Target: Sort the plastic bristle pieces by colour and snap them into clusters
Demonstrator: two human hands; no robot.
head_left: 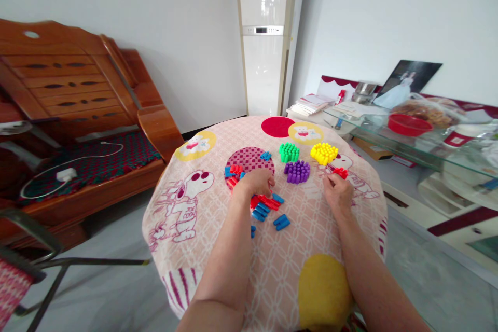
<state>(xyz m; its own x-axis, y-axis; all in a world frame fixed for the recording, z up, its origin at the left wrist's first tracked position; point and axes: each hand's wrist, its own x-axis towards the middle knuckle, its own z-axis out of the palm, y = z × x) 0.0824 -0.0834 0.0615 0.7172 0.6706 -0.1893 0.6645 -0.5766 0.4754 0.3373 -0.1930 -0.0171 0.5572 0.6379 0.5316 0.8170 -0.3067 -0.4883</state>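
Observation:
My left hand (259, 182) is over a loose scatter of small plastic pegs, with its fingers curled down and closed. Whatever they hold is hidden beneath the hand. Around it lie red pegs (268, 202) and blue pegs (260, 211), most of them on their sides. My right hand (338, 190) is closed in a pinch just in front of a small red cluster (341, 172); what is between the fingertips is too small to make out. Tight upright groups of green pegs (289, 152), purple pegs (296, 171) and yellow pegs (324, 153) stand between and beyond the hands.
A patterned cloth covers the round table (218, 249). On the left stands a wooden bench (78, 83) with a charger on its seat. At right, a glass-topped cabinet (369, 124) carries a red bowl (410, 125), papers and a photo. A tall white air conditioner (262, 72) stands behind.

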